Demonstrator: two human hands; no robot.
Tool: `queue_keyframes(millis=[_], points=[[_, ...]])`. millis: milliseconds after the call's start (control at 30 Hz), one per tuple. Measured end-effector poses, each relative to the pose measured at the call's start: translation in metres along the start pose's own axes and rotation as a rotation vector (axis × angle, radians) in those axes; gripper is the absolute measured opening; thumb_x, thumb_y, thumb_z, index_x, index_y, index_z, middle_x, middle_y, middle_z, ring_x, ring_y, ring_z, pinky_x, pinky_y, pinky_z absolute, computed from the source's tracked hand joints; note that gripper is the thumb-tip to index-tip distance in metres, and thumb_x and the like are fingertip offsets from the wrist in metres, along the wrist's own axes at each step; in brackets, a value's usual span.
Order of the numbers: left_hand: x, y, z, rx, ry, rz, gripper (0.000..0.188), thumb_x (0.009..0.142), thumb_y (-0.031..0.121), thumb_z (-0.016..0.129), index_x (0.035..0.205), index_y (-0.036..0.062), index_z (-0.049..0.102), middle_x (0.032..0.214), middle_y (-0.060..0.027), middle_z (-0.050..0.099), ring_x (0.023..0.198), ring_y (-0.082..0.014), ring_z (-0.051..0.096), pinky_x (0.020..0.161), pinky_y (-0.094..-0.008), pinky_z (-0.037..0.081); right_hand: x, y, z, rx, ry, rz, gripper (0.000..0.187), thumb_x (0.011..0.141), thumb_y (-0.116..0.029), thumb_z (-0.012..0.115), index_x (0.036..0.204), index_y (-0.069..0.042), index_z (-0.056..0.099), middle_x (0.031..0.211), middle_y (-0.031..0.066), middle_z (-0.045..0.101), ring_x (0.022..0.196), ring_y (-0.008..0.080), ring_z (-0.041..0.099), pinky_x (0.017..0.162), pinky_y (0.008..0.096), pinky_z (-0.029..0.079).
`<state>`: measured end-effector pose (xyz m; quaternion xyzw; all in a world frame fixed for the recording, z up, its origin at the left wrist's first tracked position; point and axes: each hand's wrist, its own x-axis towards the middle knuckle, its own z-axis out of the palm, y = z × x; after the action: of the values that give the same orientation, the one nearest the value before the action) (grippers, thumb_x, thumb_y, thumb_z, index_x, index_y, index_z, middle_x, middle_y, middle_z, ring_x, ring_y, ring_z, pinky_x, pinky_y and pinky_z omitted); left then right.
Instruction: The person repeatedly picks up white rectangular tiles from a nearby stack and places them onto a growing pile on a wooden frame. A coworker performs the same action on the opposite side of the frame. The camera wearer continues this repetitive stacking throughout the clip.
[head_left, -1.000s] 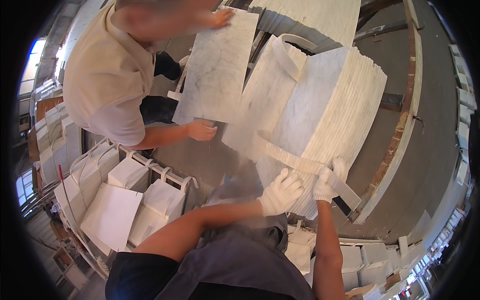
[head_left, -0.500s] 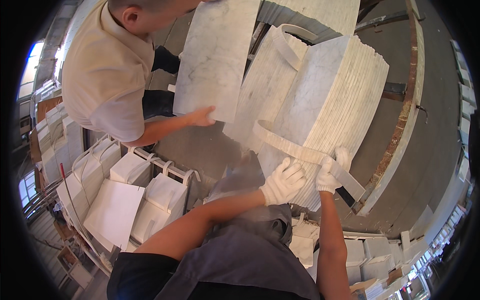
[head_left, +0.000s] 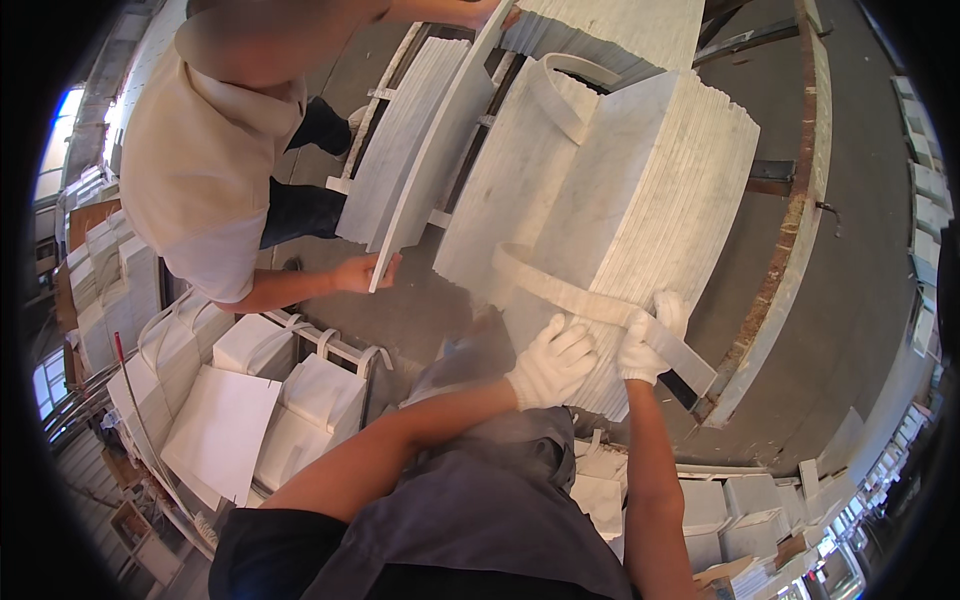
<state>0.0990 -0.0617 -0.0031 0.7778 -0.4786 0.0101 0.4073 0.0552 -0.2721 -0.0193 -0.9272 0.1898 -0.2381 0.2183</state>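
My left hand, in a white knit glove, lies with its fingers out on the near end of a stack of white-grey marble slabs. My gloved right hand is closed around a flat off-white strap at the stack's near right corner. The strap runs leftward over the slabs, and its other end curls up loosely. A second strap arches over the far part of the stack. Across from me, a person holds a marble slab on edge with both bare hands.
More slabs lean beside the person. A rusty metal rail runs along the right of the stack. Strapped slab bundles stand at the lower left, and white blocks at the lower right.
The person has turned the slab from showing its broad face to edge-on, beside other slabs. My hands keep the same places on the strap and stack; the view has shifted slightly.
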Motion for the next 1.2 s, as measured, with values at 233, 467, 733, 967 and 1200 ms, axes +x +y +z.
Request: queue_keyframes(millis=[233,467,733,967,1200], points=[[-0.003,-0.001,-0.001,-0.002,-0.049,0.000,0.034,0.081,0.023,0.071,0.109,0.0046,0.069,0.115,-0.0127,0.065,0.116,-0.0323,0.062,0.103,-0.0552,0.047,-0.011,0.003,0.003,-0.054,0.046,-0.020,0.035,0.089,-0.011,0.070,0.123,0.000,0.070,0.130,0.0193,0.071,0.126,0.0460,0.063,0.115,0.0584,0.048],[-0.005,-0.002,0.000,0.013,-0.087,0.004,0.038,0.080,0.027,0.073,0.112,0.0056,0.067,0.120,-0.0117,0.064,0.121,-0.0307,0.060,0.105,-0.0546,0.045,-0.015,0.008,0.003,-0.043,0.003,-0.003,0.039,0.092,-0.014,0.070,0.129,-0.001,0.069,0.136,0.0208,0.070,0.132,0.0459,0.061,0.121,0.0600,0.045],[-0.006,0.000,0.000,-0.040,-0.079,-0.014,0.033,0.084,0.022,0.069,0.111,0.0036,0.070,0.116,-0.0153,0.063,0.120,-0.0372,0.061,0.107,-0.0590,0.045,-0.015,0.009,0.004,-0.040,-0.002,-0.003,0.038,0.094,-0.019,0.069,0.128,-0.001,0.068,0.136,0.0184,0.069,0.134,0.0449,0.059,0.123,0.0605,0.042],[-0.008,-0.001,0.000,-0.031,-0.037,0.003,0.033,0.085,0.022,0.069,0.112,0.0029,0.070,0.117,-0.0158,0.063,0.119,-0.0372,0.061,0.107,-0.0590,0.044,-0.016,0.007,0.004,-0.025,-0.007,0.036,0.039,0.095,-0.023,0.067,0.127,-0.001,0.069,0.137,0.0182,0.069,0.135,0.0449,0.058,0.125,0.0601,0.040],[-0.009,-0.002,0.000,-0.061,-0.082,-0.004,0.033,0.086,0.022,0.069,0.112,0.0024,0.070,0.118,-0.0160,0.064,0.120,-0.0369,0.061,0.106,-0.0593,0.044,-0.017,0.010,0.004,-0.051,-0.015,0.017,0.040,0.097,-0.026,0.068,0.129,-0.002,0.070,0.138,0.0176,0.070,0.136,0.0448,0.058,0.125,0.0602,0.040]])
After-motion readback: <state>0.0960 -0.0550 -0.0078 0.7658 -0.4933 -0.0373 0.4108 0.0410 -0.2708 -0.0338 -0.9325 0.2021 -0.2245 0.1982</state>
